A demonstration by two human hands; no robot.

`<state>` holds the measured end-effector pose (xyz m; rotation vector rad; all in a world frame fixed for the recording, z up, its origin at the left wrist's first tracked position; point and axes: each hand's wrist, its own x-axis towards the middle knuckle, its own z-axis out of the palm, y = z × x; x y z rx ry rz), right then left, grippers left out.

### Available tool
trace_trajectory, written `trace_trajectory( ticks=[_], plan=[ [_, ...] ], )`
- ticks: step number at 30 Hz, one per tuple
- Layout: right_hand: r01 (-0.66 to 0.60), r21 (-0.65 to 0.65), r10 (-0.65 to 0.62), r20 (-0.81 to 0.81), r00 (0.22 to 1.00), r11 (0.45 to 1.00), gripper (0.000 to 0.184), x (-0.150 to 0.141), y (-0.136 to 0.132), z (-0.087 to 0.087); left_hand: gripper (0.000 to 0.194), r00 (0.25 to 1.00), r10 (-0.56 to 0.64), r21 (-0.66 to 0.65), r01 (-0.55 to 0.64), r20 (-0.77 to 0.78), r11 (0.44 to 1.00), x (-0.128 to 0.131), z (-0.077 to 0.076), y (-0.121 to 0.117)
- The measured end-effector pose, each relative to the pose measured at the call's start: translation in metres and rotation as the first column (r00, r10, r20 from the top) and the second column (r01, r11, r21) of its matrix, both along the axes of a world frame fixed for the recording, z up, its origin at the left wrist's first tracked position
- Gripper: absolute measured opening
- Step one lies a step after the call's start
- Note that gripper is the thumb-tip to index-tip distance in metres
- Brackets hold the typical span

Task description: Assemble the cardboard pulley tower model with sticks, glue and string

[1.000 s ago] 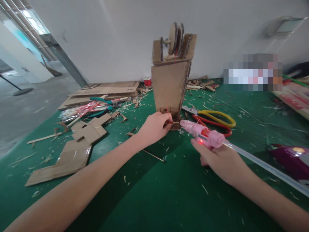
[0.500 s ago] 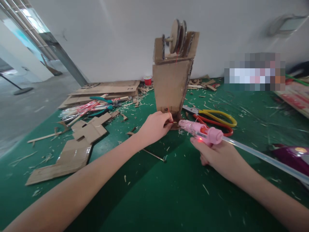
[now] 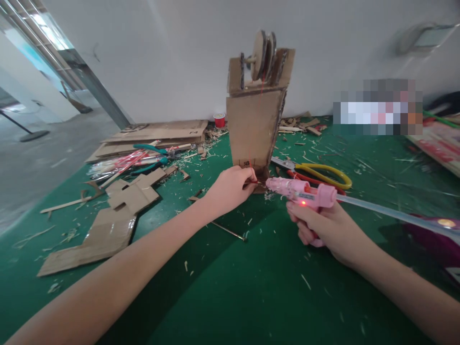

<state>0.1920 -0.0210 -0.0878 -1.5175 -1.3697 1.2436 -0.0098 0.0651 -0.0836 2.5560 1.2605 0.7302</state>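
My right hand (image 3: 316, 225) is wrapped round a pink glue gun (image 3: 305, 191), whose small red light glows. A long clear glue stick (image 3: 381, 208) juts from its rear. The nozzle points left, close to the fingertips of my left hand (image 3: 233, 187). Those fingers are pinched on a red thread (image 3: 250, 155) at the foot of an upright cardboard tower (image 3: 255, 124). The thread shows against the tower's front and below the cardboard pulley wheel (image 3: 259, 55) at its top. A thin dark piece shows at my left fingertips; its kind is unclear.
Behind the glue gun lie scissors (image 3: 323, 175) with yellow and red handles. Cut cardboard (image 3: 111, 225), teal-handled pliers (image 3: 151, 165) and bundled sticks (image 3: 115, 163) lie left. A thin metal rod (image 3: 230, 231) rests near my left wrist. A red cup (image 3: 219, 120) stands behind.
My right hand has turned the glue gun more side-on and shifted slightly right, its nozzle staying near my left fingertips. The glue stick's rear has swung upward. My left hand has hardly moved.
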Motion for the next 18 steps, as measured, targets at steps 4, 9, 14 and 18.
trace_trajectory(
  ticks=[4, 9, 14, 18],
  plan=[
    [-0.033, -0.076, 0.016, -0.217, 0.976, 0.997, 0.035, 0.0, 0.001, 0.003, 0.008, 1.0, -0.002, -0.009, 0.002, 0.0, 1.0, 0.0, -0.001, 0.0],
    [-0.002, -0.026, -0.008, -0.379, 0.925, 1.0, 0.035, 0.005, 0.0, 0.007, 0.007, 1.0, -0.014, 0.002, 0.014, 0.009, 1.0, -0.001, -0.003, 0.001],
    [0.107, 0.025, -0.08, -0.497, 0.864, 0.994, 0.024, 0.014, 0.001, 0.013, 0.006, 0.999, 0.026, 0.005, -0.026, -0.031, 1.0, 0.002, -0.002, 0.0],
    [0.214, 0.141, -0.108, -0.535, 0.838, 0.967, 0.018, 0.02, 0.004, 0.023, 0.006, 0.999, 0.045, 0.01, -0.045, -0.028, 0.999, 0.003, 0.0, -0.002]
  ],
)
